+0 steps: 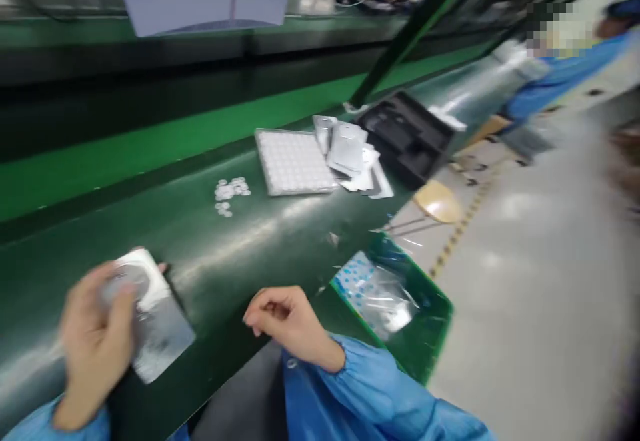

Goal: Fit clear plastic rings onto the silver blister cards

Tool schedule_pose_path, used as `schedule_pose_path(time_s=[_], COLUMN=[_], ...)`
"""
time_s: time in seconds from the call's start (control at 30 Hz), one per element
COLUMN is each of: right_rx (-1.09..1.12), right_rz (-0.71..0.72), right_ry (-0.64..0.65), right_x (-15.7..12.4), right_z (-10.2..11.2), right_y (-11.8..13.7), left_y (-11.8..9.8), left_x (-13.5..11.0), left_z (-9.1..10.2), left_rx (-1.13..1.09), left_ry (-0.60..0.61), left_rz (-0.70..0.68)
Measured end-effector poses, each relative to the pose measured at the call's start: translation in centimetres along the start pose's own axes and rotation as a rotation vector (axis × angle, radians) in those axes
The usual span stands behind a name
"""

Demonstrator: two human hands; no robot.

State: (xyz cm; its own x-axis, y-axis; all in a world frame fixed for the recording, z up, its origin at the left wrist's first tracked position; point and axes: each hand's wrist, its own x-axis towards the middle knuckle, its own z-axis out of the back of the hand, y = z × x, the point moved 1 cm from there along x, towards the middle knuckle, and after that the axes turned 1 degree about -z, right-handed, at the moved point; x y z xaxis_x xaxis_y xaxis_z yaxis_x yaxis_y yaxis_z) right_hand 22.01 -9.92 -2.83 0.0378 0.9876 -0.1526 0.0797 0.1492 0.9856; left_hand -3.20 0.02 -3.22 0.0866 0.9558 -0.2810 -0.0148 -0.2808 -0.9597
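Note:
My left hand (97, 334) is wrapped round a flat silver rectangular piece (163, 334), which looks like a hard drive cover with a round raised area. It is tilted above the green bench top, and motion blurs it. My right hand (295, 324) hovers at the bench's front edge, fingers curled and thumb and forefinger close together. Anything between those fingertips is too small or hidden to make out. Beyond both hands lie several small white rings (227, 191), loose on the bench. A clear tray of white round pieces (297, 161) stands behind them to the right.
Similar silver pieces (349, 146) are piled beside the tray, next to a black compartmented case (405, 136). At the bench's front right, a green bin (440, 321) holds plastic bags. A slanted green post (400, 48) rises behind. Farther right are a stool (437, 201) and a person in blue (565, 78).

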Motion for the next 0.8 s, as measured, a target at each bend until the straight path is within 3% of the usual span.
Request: schedule_pose_path(time_s=[0.07,0.17,0.37,0.53,0.8], right_rx=[0.203,0.278,0.168,0.111,-0.055], right_rz=[-0.154,-0.239,-0.291,-0.283,-0.155], right_ry=[0.019,0.090,0.201,0.193,0.234], right_x=[1.8,4.2,5.3,5.3,5.7], right_z=[-1.6,-3.8,-5.9,-5.6,-5.0], right_y=[0.4,0.9,1.4,1.3,2.7], left_y=[-0.7,-1.1,-0.5,-0.2,0.0], left_x=[-1.5,-2.2,-2.0,-1.8,-2.0], left_z=[-1.1,-1.7,-1.7,-1.9,-1.6], left_rx=[0.206,0.473,0.316,0.266,0.305], left_ry=[-0.040,0.007,0.094,0.143,0.160], left_rz=[-0.185,-0.448,-0.750,-0.720,-0.585])
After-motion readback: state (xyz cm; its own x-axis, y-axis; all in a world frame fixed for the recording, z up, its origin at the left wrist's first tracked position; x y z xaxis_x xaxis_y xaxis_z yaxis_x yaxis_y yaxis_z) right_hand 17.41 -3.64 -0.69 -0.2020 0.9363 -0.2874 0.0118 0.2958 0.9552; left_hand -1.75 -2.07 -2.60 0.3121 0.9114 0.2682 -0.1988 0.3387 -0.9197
